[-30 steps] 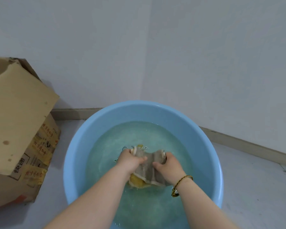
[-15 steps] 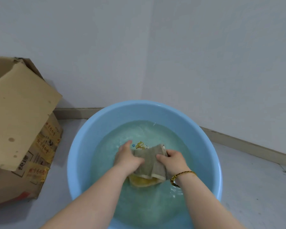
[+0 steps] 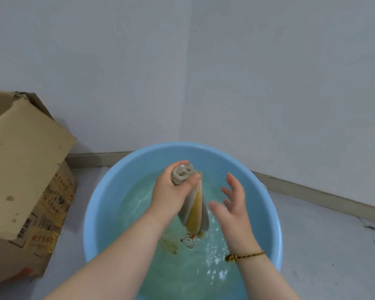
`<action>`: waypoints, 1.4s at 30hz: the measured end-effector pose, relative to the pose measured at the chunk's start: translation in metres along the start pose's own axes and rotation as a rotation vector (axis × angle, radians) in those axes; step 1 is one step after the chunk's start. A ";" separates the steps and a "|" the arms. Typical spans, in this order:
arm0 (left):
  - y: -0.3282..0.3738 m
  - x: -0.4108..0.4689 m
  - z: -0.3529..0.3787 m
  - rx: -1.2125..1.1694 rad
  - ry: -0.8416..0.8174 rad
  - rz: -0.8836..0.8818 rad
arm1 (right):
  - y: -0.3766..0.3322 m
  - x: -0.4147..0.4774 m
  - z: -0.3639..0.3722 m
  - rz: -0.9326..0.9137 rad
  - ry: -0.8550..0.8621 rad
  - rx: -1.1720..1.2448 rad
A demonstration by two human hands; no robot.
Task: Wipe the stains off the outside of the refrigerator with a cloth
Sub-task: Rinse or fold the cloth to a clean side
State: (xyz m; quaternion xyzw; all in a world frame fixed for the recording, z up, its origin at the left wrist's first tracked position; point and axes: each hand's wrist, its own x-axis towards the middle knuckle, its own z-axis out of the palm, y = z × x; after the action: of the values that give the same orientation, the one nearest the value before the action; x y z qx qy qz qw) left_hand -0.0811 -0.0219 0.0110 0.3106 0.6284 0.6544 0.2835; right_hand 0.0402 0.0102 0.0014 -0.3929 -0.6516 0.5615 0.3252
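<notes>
Gripping a wet grey-and-yellow striped fabric cloth (image 3: 194,210) in the left hand (image 3: 173,191), with fingers and thumb curled tight round its bunched upper end. Letting the rest hang down as a twisted roll above the cloudy greenish water (image 3: 136,204) inside a round light-blue plastic basin (image 3: 91,215); cannot tell whether the lowest tip touches the surface. Holding the right hand (image 3: 233,205) just beside the cloth, apart from it, with fingers straight and spread, grasping nothing. Wearing a thin braided brown-and-yellow bracelet (image 3: 245,256) on the right wrist. Seen left of the basin, near it on the pale grey floor (image 3: 333,245): a worn brown cardboard box (image 3: 24,169) with printed yellow labels.
</notes>
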 end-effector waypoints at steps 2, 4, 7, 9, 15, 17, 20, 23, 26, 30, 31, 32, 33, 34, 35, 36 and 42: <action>0.005 0.001 0.000 -0.222 -0.007 -0.105 | 0.012 -0.007 0.008 0.002 -0.147 -0.265; 0.012 0.000 0.003 -0.358 -0.076 -0.232 | 0.016 -0.004 0.018 0.021 -0.206 -0.314; 0.018 0.004 0.000 -0.598 -0.190 -0.449 | 0.014 0.011 0.025 -0.136 -0.133 -0.389; 0.018 0.009 -0.011 -0.693 -0.234 -0.542 | 0.014 0.027 0.022 -0.487 0.061 -0.706; 0.002 0.003 -0.035 -0.441 -0.811 -0.812 | 0.013 0.064 -0.006 -1.222 0.140 -1.073; -0.002 0.001 -0.035 -0.166 -0.972 -0.784 | 0.004 0.070 -0.009 -1.296 0.001 -1.196; -0.006 0.001 -0.019 0.457 -0.858 -0.521 | -0.002 0.074 -0.009 -1.159 -0.180 -1.416; -0.010 0.006 -0.007 1.005 -0.633 -0.243 | -0.007 0.066 -0.004 -0.585 -0.463 -1.523; -0.016 0.009 -0.005 1.425 -0.494 0.032 | -0.002 0.061 0.007 -0.162 -0.530 -1.320; -0.022 0.014 -0.007 1.558 -0.494 0.331 | 0.008 0.057 0.003 0.253 -0.514 -0.760; -0.022 0.013 -0.008 1.592 -0.524 0.372 | 0.005 0.053 0.002 0.321 -0.543 -0.697; -0.025 0.011 -0.009 1.617 -0.545 0.394 | 0.002 0.050 0.000 0.378 -0.588 -0.679; -0.027 0.008 -0.009 1.620 -0.557 0.388 | 0.001 0.049 0.000 0.412 -0.627 -0.691; -0.028 0.005 -0.009 1.612 -0.556 0.365 | 0.000 0.049 0.000 0.432 -0.655 -0.724; -0.028 0.002 -0.009 1.583 -0.532 0.333 | -0.001 0.049 0.000 0.432 -0.659 -0.770; -0.028 0.000 -0.008 1.542 -0.490 0.296 | -0.002 0.050 0.001 0.407 -0.631 -0.822; -0.007 -0.015 -0.008 0.723 -0.322 -0.389 | -0.005 0.040 0.007 -0.109 -0.137 -1.271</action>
State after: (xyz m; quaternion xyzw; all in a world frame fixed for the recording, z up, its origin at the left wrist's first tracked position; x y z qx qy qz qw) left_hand -0.0781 -0.0381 0.0031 0.3639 0.8116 0.2700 0.3688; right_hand 0.0142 0.0421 0.0050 -0.4386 -0.8957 0.0719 0.0147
